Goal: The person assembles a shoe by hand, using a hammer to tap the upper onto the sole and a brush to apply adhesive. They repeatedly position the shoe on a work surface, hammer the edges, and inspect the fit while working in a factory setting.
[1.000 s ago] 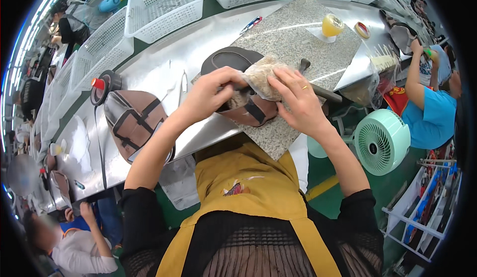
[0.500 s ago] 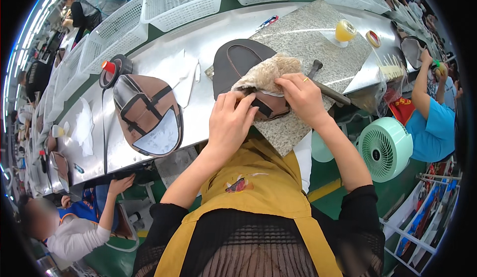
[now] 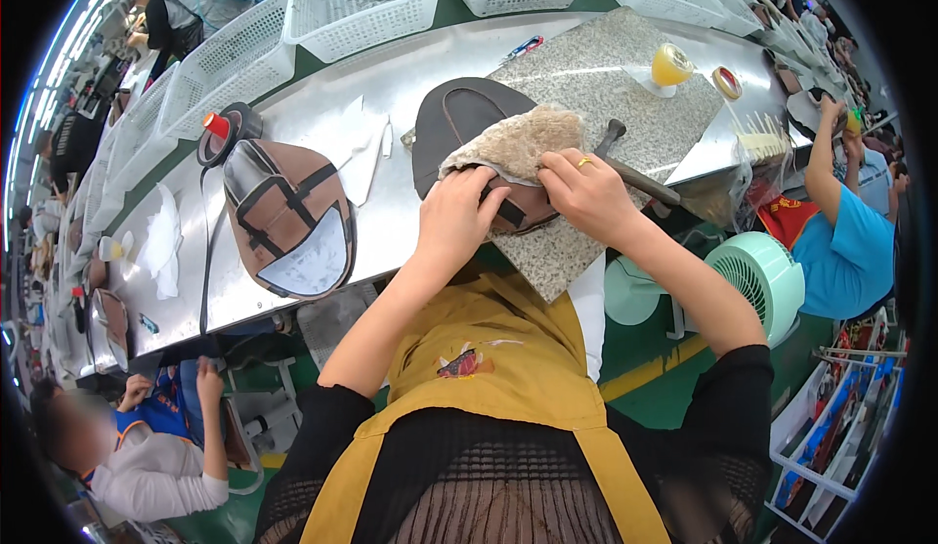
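Observation:
A brown bag piece with a dark flap (image 3: 464, 114) lies in front of me, its lower part partly covered by my hands. Beige fleece lining (image 3: 518, 144) is folded over its middle. My left hand (image 3: 457, 214) is closed on the fleece's left edge, its fingertips partly tucked under and the thumb apart. At the right, my right hand (image 3: 591, 192), with a ring on one finger, pinches the fleece's lower edge. A hammer (image 3: 640, 183) rests on the stone slab just beyond that hand.
The speckled stone slab (image 3: 674, 104) carries a cup of yellow glue (image 3: 671, 65) and a cutter (image 3: 525, 48) lies near its edge. A second brown bag piece (image 3: 283, 202) and a tape roll (image 3: 230, 136) are left. White baskets (image 3: 366, 7) line the far side; a green fan (image 3: 757, 280) stands right.
The fleece lies flatter and wider over the bag piece. My left hand has shifted its fingertips under the fleece edge; the right hand has moved slightly left and down.

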`<control>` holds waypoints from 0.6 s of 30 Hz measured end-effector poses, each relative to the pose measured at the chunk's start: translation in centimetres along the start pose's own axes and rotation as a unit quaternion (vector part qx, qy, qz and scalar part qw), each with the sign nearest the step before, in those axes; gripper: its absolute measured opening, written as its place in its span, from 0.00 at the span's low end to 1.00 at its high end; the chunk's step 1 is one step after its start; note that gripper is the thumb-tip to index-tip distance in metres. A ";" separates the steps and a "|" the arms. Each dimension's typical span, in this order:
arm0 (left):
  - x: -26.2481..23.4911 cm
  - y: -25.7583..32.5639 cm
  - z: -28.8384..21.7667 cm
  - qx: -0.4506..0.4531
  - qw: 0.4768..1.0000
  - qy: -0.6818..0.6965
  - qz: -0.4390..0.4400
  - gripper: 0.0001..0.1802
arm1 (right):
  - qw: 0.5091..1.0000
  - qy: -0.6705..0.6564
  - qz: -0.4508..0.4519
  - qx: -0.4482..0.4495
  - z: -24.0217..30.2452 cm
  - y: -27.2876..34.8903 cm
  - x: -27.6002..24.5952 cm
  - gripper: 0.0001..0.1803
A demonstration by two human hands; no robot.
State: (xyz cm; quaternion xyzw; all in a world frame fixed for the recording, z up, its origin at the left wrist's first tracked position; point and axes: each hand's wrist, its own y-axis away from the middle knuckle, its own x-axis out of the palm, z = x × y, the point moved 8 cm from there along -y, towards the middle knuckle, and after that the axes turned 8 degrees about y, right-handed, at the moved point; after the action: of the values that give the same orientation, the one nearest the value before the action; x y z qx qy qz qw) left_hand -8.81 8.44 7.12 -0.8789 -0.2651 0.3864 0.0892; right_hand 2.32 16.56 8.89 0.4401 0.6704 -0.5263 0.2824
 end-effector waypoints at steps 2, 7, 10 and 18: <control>0.0 0.0 1.3 -0.031 0.999 0.016 0.004 0.12 | 1.000 -0.001 0.006 -0.019 0.1 -0.3 0.2 0.09; -0.1 -0.2 1.8 -0.052 0.997 0.043 0.038 0.12 | 1.000 -0.008 -0.015 -0.025 -0.4 -0.6 -0.4 0.07; -0.4 -0.5 0.9 0.006 0.997 0.055 0.063 0.11 | 0.997 -0.004 -0.063 0.036 -2.1 -1.7 -2.2 0.08; -1.2 3.0 -5.3 0.268 0.931 0.050 0.242 0.13 | 0.956 -0.143 0.007 0.256 -14.2 -5.5 -2.1 0.06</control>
State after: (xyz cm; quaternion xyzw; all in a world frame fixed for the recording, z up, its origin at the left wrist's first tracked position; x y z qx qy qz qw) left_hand -4.43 5.55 10.39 -0.8778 0.0737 0.4090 0.2384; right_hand -0.42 29.14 17.28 0.4222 0.4629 -0.7358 0.2572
